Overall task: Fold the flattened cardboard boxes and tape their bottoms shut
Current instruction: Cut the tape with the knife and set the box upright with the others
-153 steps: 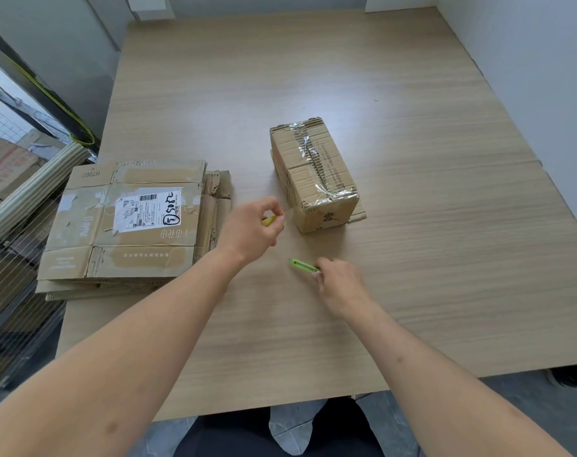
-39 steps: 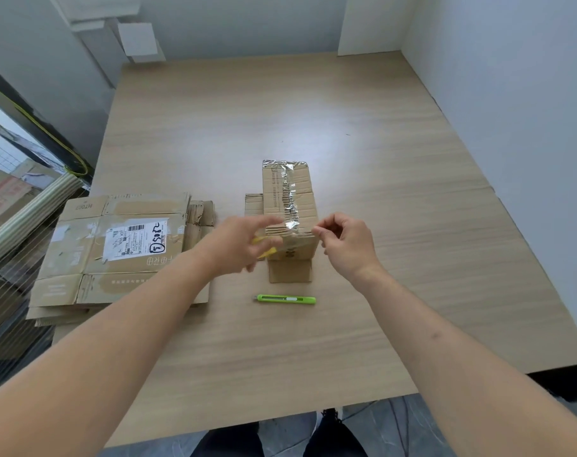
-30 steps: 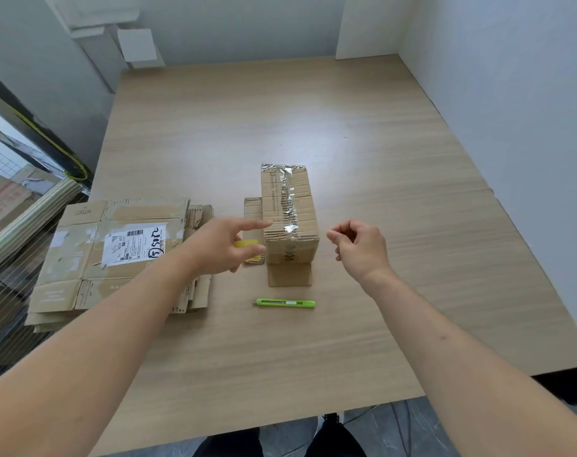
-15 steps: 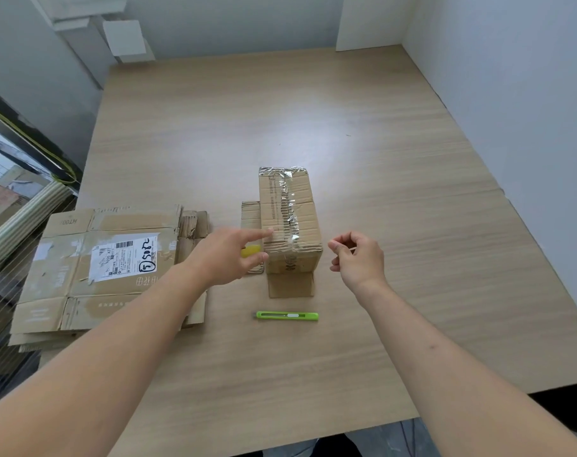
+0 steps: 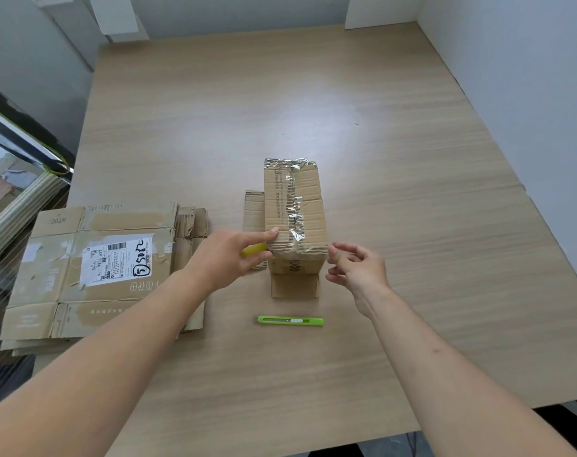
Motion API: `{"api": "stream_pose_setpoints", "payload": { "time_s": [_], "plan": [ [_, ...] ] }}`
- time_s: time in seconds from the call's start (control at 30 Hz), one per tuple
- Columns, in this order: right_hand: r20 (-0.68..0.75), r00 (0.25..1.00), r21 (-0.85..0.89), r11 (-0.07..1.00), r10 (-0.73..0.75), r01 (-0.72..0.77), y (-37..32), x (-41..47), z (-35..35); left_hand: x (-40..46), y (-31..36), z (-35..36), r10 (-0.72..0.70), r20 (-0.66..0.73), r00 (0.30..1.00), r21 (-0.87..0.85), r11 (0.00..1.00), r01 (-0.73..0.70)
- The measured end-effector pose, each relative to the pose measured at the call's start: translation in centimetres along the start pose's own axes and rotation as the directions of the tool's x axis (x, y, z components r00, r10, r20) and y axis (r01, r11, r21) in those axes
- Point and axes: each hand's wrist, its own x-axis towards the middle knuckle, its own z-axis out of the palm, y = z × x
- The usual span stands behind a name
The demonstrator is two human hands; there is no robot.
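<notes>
A small folded cardboard box (image 5: pixel 293 206) stands upside down in the middle of the table, its bottom seam covered with shiny clear tape. Open flaps lie flat on the table at its near end (image 5: pixel 295 285) and left side (image 5: pixel 254 209). My left hand (image 5: pixel 227 255) holds a small yellow object (image 5: pixel 254 249), and its index finger touches the box's near left edge. My right hand (image 5: pixel 356 268) hovers at the box's near right corner with loosely curled fingers, holding nothing. A stack of flattened cardboard boxes (image 5: pixel 82 258) lies at the left.
A green utility knife (image 5: pixel 290 321) lies on the wooden table (image 5: pixel 412 192) just in front of the box. White walls close the right and far sides. A rack and metal frame (image 5: pixel 23 150) stand off the table's left edge.
My right hand has moved left to the box's near right corner. My left hand stays at the box's left edge, still holding the yellow object. The knife has lain still since being put down.
</notes>
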Motion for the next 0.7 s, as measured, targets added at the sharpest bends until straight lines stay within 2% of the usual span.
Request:
{"api": "stream_pose_setpoints", "payload": {
  "time_s": [0.1, 0.17, 0.23, 0.27, 0.3, 0.33, 0.37, 0.43, 0.5, 0.53, 0.6, 0.7],
  "plan": [
    [0.004, 0.996, 0.086, 0.993, 0.085, -0.085, 0.6, 0.2, 0.2, 0.0, -0.2, 0.2, -0.019, 0.013, 1.000, -0.031, 0.999, 0.019],
    [-0.036, 0.998, 0.012, 0.999, 0.050, -0.049, 1.0, 0.4, 0.5, 0.1, -0.3, 0.3, -0.016, 0.017, 1.000, -0.048, 0.999, 0.017],
    [-0.176, 0.973, -0.141, 0.982, -0.148, 0.124, 1.2, 0.4, 0.8, 0.1, -0.3, 0.3, -0.019, 0.024, 1.000, -0.070, 0.997, 0.021],
    [-0.246, 0.913, -0.238, 0.933, -0.326, 0.270, 1.1, 0.3, 0.9, 0.2, -0.3, 0.3, -0.021, 0.028, 0.999, -0.078, 0.997, 0.024],
    [-0.254, 0.813, -0.344, 0.835, -0.523, 0.430, 0.7, 0.1, 1.0, 0.2, -0.3, 0.4, -0.030, 0.032, 0.999, -0.085, 0.996, 0.032],
    [-0.163, 0.708, -0.426, 0.697, -0.687, 0.577, 0.3, -0.2, 1.1, 0.2, -0.3, 0.6, -0.041, 0.035, 0.999, -0.096, 0.994, 0.044],
    [0.010, 0.614, -0.474, 0.537, -0.789, 0.698, -0.2, -0.4, 1.2, 0.2, -0.4, 0.8, -0.057, 0.036, 0.998, -0.115, 0.992, 0.060],
    [0.390, 0.433, -0.524, 0.191, -0.813, 0.830, -0.5, -0.4, 1.3, 0.3, -0.3, 1.3, -0.074, 0.032, 0.997, -0.154, 0.985, 0.078],
    [0.584, 0.308, -0.545, -0.082, -0.751, 0.834, -0.3, 0.4, 1.0, 0.2, -0.1, 2.2, -0.078, 0.030, 0.996, -0.171, 0.982, 0.082],
    [0.618, 0.275, -0.557, -0.163, -0.737, 0.815, -0.3, 0.8, 0.7, 0.2, 0.1, 2.6, -0.081, 0.031, 0.996, -0.171, 0.982, 0.085],
    [0.627, 0.226, -0.586, -0.259, -0.746, 0.768, -0.2, 1.2, -0.1, 0.2, 0.8, 3.2, -0.092, 0.023, 0.996, -0.163, 0.982, 0.094],
    [0.595, 0.219, -0.642, -0.293, -0.773, 0.708, -0.7, 0.9, -0.8, 0.4, 2.5, 3.8, -0.096, -0.001, 0.995, -0.144, 0.985, 0.095]
  ]
}}
